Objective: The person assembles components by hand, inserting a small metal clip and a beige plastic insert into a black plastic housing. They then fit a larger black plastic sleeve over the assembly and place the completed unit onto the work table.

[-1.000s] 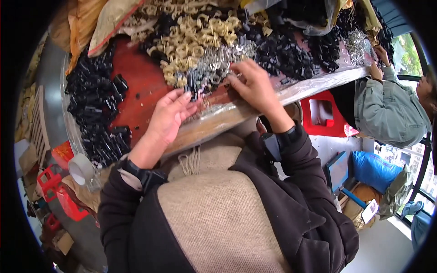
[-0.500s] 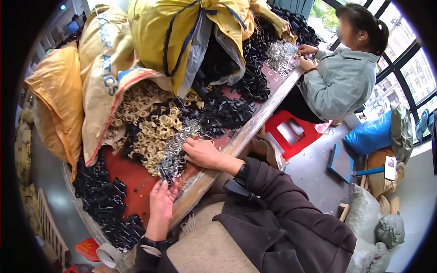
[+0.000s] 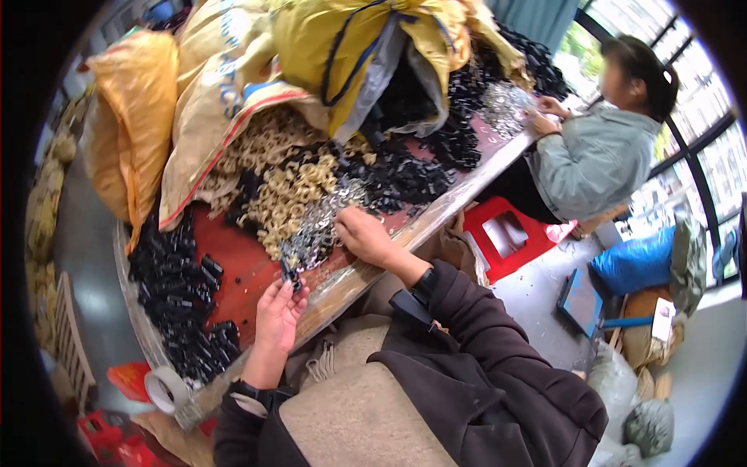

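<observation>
My left hand is closed at the fingertips on a small black plastic part, above the table's near edge. My right hand has its fingers bent down at the edge of a heap of small silver metal pieces; its fingertips are hidden, so what they pinch does not show. Against the silver heap lies a pile of beige ring-like plastic parts. Black plastic parts spread beyond my right hand, and a further pile of black tube-like parts lies to the left.
Large yellow and cream sacks stand along the table's far side. A co-worker sits at the right end, hands at another silver heap. A red stool stands below. A tape roll sits at the near left corner.
The whole view has shifted, with the table and sacks now further right. Both hands keep nearly the same places on the table, the left still holding the black part.
</observation>
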A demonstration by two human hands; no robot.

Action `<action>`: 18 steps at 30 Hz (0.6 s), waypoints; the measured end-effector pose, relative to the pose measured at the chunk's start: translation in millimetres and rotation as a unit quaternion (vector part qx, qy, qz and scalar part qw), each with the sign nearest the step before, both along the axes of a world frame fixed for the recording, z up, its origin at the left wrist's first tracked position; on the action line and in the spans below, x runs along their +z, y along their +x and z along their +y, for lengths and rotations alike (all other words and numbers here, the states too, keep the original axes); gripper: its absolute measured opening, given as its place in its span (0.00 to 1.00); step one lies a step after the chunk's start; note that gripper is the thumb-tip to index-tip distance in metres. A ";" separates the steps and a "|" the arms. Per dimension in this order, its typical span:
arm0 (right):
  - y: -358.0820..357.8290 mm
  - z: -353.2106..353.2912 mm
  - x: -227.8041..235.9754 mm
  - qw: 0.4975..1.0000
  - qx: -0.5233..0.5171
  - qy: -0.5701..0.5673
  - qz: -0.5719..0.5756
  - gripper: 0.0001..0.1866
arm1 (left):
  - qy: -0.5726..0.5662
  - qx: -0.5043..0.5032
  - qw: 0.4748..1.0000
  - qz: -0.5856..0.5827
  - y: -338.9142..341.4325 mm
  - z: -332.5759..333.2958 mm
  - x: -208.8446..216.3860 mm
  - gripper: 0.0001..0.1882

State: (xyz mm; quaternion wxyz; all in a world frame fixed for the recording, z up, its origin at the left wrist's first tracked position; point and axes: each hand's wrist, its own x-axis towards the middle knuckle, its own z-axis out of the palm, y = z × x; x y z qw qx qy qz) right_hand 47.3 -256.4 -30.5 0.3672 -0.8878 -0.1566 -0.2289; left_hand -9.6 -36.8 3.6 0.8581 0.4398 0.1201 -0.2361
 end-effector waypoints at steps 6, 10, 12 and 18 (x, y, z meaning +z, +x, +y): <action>-3.3 10.1 10.2 0.981 0.037 0.158 0.101 0.06 | -0.008 0.005 1.000 0.002 6.1 -7.4 1.1 0.09; -0.8 14.0 9.0 0.898 0.092 0.347 0.254 0.06 | -0.020 0.005 1.000 -0.006 21.0 -18.2 0.7 0.09; -3.9 15.8 9.2 0.842 0.115 0.418 0.322 0.06 | -0.021 0.012 1.000 0.001 26.3 -23.2 2.0 0.08; -3.0 16.2 12.9 0.730 0.171 0.535 0.388 0.07 | -0.045 0.001 0.999 -0.027 42.4 -34.6 -1.3 0.10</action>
